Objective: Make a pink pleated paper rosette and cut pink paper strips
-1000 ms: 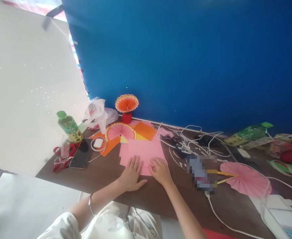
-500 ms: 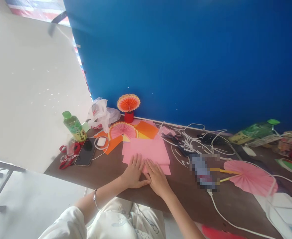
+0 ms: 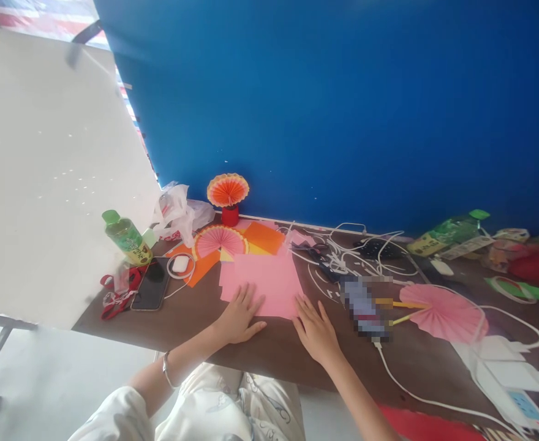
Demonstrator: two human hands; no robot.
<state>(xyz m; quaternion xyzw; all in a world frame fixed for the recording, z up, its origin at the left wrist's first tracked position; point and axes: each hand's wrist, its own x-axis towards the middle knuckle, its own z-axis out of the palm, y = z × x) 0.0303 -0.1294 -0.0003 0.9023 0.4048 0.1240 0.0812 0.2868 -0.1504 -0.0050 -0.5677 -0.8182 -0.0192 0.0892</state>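
Several sheets of pink paper lie overlapped on the brown table in front of me. My left hand rests flat with fingers spread on the paper's lower left part. At the lower right corner of the sheets, my right hand lies open, its fingertips touching the paper's edge. Just behind the sheets are a pink pleated paper fan with a yellow rim and orange paper. A round orange paper rosette stands on a red base by the blue wall.
Left: a green-capped bottle, a phone, a red lanyard, and a white earphone case. Right: tangled white cables, a blurred-out item, a large pink fan with yellow sticks, and a power strip.
My right hand has slid right, away from the left hand, to the paper's right corner. The pink sheets now lie more closely together at their lower edge. The view has shifted slightly.
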